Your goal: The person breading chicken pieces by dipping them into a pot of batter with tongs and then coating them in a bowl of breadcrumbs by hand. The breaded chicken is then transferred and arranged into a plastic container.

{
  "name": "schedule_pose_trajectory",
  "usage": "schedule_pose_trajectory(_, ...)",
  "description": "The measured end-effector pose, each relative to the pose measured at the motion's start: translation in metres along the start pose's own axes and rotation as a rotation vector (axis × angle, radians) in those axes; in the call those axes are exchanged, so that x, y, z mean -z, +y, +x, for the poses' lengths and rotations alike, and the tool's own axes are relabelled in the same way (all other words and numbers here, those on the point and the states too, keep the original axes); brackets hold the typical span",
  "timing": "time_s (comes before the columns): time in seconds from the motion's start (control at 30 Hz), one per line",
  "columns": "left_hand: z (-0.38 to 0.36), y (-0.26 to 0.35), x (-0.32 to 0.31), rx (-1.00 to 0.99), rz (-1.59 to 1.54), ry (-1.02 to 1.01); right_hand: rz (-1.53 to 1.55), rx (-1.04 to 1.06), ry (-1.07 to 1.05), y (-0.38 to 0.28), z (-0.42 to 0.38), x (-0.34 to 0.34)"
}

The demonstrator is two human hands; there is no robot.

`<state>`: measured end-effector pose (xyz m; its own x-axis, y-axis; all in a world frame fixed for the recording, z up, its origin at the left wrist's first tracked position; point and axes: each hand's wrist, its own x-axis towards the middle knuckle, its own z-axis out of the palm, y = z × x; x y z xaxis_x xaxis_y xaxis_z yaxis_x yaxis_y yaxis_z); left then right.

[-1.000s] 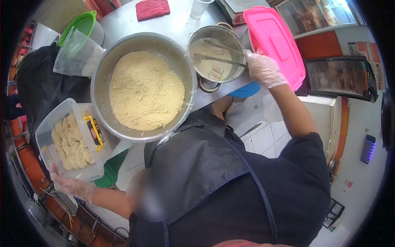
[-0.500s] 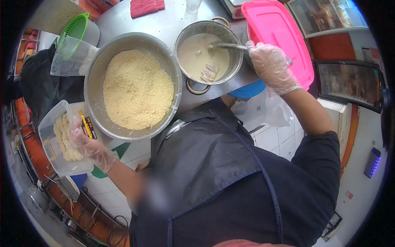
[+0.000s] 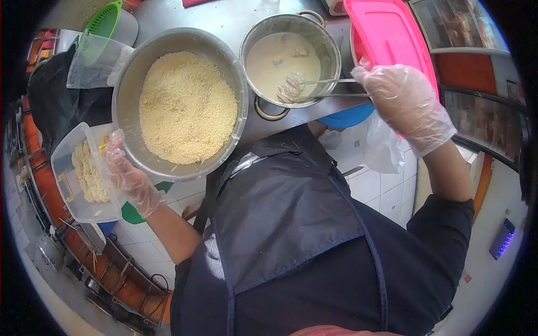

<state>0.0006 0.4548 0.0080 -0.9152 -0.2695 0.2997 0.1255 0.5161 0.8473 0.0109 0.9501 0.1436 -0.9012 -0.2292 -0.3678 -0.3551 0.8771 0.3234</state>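
My right hand (image 3: 400,103), in a clear plastic glove, is closed on metal tongs (image 3: 330,82). The tongs' tips are at a pale, batter-coated piece (image 3: 290,89) near the front of the pot (image 3: 336,67), which holds whitish liquid. Other pieces show farther back in the liquid. To the left is a large metal bowl (image 3: 242,112) of pale yellow crumbs (image 3: 188,109). My left hand (image 3: 131,178), also gloved, has its fingers raised between the bowl and a clear plastic tub (image 3: 106,215) with crumb-coated pieces (image 3: 89,173) inside; it holds nothing visible.
A pink lid (image 3: 392,33) lies right of the pot, with a blue round item (image 3: 347,116) below the table edge. A green basket (image 3: 105,22) and a clear plastic bag (image 3: 92,67) are at the back left. Tiled floor shows in front of the table.
The tongs have moved from the pot's back part toward its front, onto the coated piece. My left hand has shifted right, away from the tub's pieces. The view has moved slightly.
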Motion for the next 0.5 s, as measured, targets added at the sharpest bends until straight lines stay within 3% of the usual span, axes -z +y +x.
schedule_pose_trajectory(0.07, 0.001, -0.001, -0.002, -0.022, -0.003, -0.017, 0.114, 0.086, 0.077, -0.01, 0.008, -0.018)
schedule_pose_trajectory(0.27, 0.0, -0.001, -0.001, -0.004, -0.033, -0.05, 0.139, 0.085, 0.04, -0.028, 0.013, -0.044)
schedule_pose_trajectory(0.33, 0.001, -0.009, 0.001, -0.003, -0.049, -0.044, 0.106, -0.146, -0.021, -0.026, 0.015, -0.041)
schedule_pose_trajectory(0.37, 0.001, -0.014, 0.002, -0.005, -0.07, -0.044, 0.104, -0.141, -0.019, -0.019, 0.013, -0.045)
schedule_pose_trajectory(0.43, 0.002, -0.022, 0.004, -0.032, -0.071, -0.062, 0.182, -0.088, 0.188, 0.0, 0.011, -0.054)
schedule_pose_trajectory(0.5, 0.004, -0.024, 0.004, -0.079, -0.058, -0.07, 0.216, -0.088, 0.156, 0.005, 0.01, -0.05)
